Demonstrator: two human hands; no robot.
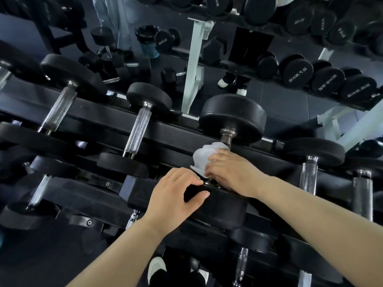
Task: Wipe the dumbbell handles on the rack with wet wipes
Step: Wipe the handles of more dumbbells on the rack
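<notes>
At the gym's rack (93,112), my right hand (232,172) is curled over a crumpled white wipe (202,160), fingers closed and pressing it around the handle (226,139) of a large black dumbbell (232,119). The wipe and my hand cover nearly all of the handle; only its metal neck shows below the far weight. My left hand (176,195) grips the dumbbell's near weight, fingers bent over the top edge and thumb hooked along its face. The dumbbell lies across the rack's top rails, between a smaller neighbour (137,131) on the left and another (308,175) on the right, both with bare knurled steel handles. A mirror (279,100) behind the rack reflects further rows of weights.
</notes>
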